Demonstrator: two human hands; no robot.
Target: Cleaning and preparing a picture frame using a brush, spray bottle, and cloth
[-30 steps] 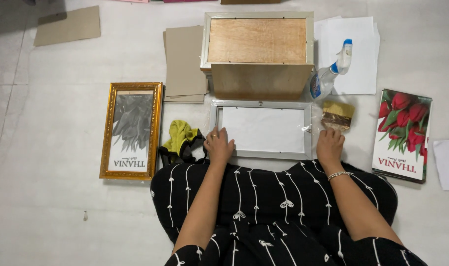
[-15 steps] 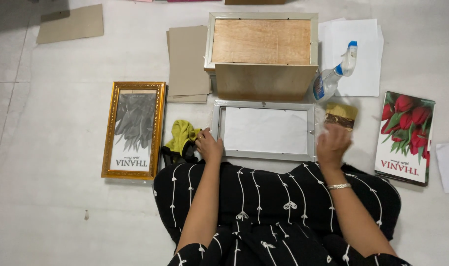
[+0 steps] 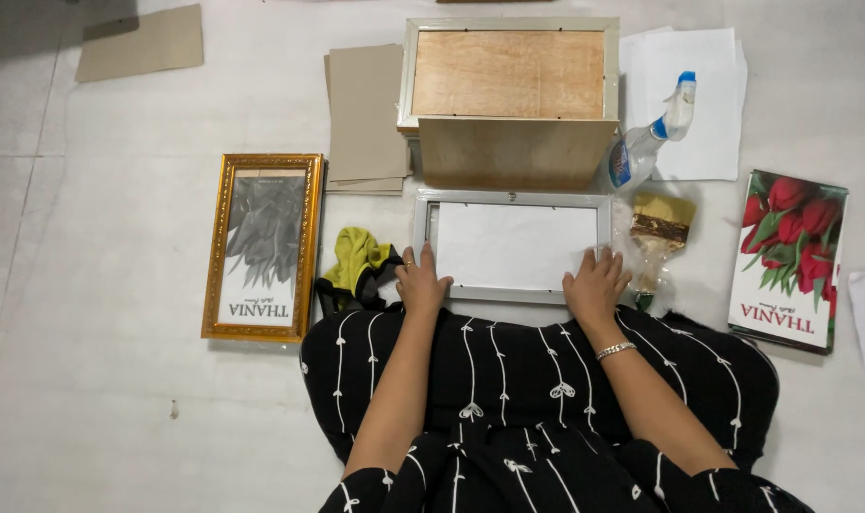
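So the person's sitting on the floor with a silver frame (image 3: pixel 513 247) lying face down right in front of the knees, white sheet showing in its opening and no backing board on it yet, so it looks roughly midway: sheet in, back not closed. Left hand (image 3: pixel 421 282) rests flat on the frame's lower left corner, fingers loosely spread. Right hand (image 3: pixel 594 283) is flat on the lower right corner, fingers spread too, gripping nothing as far as can be seen. At 12 o'clock from the frame there's a loose wooden board (image 3: pixel 516 152) leaning against a stack of frames (image 3: pixel 508 74) whose top one already has its wood back in. A brush (image 3: pixel 658 226) sits at 3 o'clock, spray bottle (image 3: pixel 653 142) around 1, yellow cloth (image 3: pixel 354 258) at 9, and a finished gold frame (image 3: pixel 261 245) further out at 9. Tulip print (image 3: pixel 788 256) lies way off at 3.
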